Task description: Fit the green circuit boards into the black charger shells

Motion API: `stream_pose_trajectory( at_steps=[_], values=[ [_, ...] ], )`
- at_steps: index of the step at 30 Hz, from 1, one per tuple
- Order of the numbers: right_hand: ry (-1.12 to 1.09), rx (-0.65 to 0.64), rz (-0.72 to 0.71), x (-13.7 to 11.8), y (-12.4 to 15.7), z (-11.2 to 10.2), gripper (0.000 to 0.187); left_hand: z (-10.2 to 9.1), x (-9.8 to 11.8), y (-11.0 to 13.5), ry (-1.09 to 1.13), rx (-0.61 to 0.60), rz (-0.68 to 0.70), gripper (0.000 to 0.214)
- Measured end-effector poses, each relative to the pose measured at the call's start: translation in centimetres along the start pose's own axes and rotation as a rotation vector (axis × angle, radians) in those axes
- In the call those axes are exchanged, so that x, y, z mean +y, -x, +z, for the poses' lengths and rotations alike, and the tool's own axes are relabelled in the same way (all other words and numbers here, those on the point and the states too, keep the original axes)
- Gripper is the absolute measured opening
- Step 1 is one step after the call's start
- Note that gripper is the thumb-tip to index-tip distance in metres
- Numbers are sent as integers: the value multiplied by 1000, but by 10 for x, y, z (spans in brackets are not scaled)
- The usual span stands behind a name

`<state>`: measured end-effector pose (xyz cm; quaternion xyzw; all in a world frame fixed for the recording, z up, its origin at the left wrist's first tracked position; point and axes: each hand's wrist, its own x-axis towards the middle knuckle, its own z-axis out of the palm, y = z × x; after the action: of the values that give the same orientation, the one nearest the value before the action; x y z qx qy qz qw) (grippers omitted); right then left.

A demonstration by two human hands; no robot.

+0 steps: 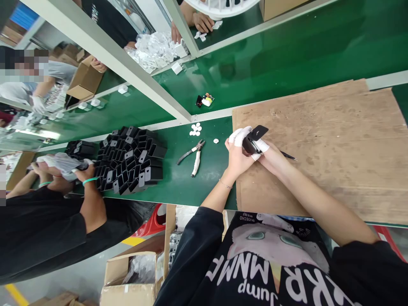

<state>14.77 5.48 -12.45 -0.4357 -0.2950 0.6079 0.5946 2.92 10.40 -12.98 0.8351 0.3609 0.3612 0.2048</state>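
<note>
My two hands meet over the left edge of a brown wooden board (325, 140). Together they grip a small black plastic housing (254, 138) with a flap sticking up. My left hand (237, 156) has white finger cots and a thin bracelet at the wrist, and its fingers curl round the part from the left. Closed against the housing's right side is my right hand (270, 156), also with white cots. A thin dark pointed tool (288, 156) pokes out beside my right wrist. I cannot tell whether it is held or lying on the board.
Pliers (195, 155) and several small white discs (195, 128) lie on the green belt (287, 55). A heap of black housings (130, 159) sits further left, next to a co-worker's hands (83, 172) holding a plastic bag. Across the frame rail (127, 68), other people's hands sort white parts (156, 51). Cardboard boxes (134, 276) stand below.
</note>
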Motion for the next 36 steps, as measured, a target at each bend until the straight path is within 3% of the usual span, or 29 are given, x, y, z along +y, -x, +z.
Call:
stream_pose_trajectory(
  at_steps=[6,8,11,13,15,17,20,22,25,28,31,33,36],
  values=[
    [53,-113,-33,-11,4,0,85,3,-11,3,-10,83,-95,80],
    [194,-80,-119,-15,8,-1,79,5,-11,3,-41,79,-73,81],
    [592,42,-268,-19,18,-1,69,6,-8,3,-59,40,-44,76],
    [818,134,-288,-18,23,-2,59,6,-6,2,-50,10,-31,70],
    [874,208,-284,-16,21,-6,43,4,-7,-1,-30,-22,5,68],
    [826,256,-297,-19,3,-13,34,-1,-14,-5,-14,-28,37,69],
    [820,375,-316,-41,-53,-31,33,-9,-31,-13,-34,20,-11,63],
    [1010,547,-281,-66,-99,-43,38,-14,-40,-16,-40,69,-98,56],
    [1124,688,-259,-103,-147,-57,38,-16,-47,-18,-23,101,-171,51],
    [1185,779,-220,-115,-159,-61,39,-13,-47,-19,-53,55,-168,50],
    [1267,881,-294,-107,-158,-55,71,-9,-48,-20,-110,25,-167,47],
    [1377,822,-387,-100,-162,-43,87,-8,-48,-21,-132,26,-172,45],
    [1600,425,-429,-92,-183,-20,77,-7,-49,-22,-144,31,-195,42]
  ],
)
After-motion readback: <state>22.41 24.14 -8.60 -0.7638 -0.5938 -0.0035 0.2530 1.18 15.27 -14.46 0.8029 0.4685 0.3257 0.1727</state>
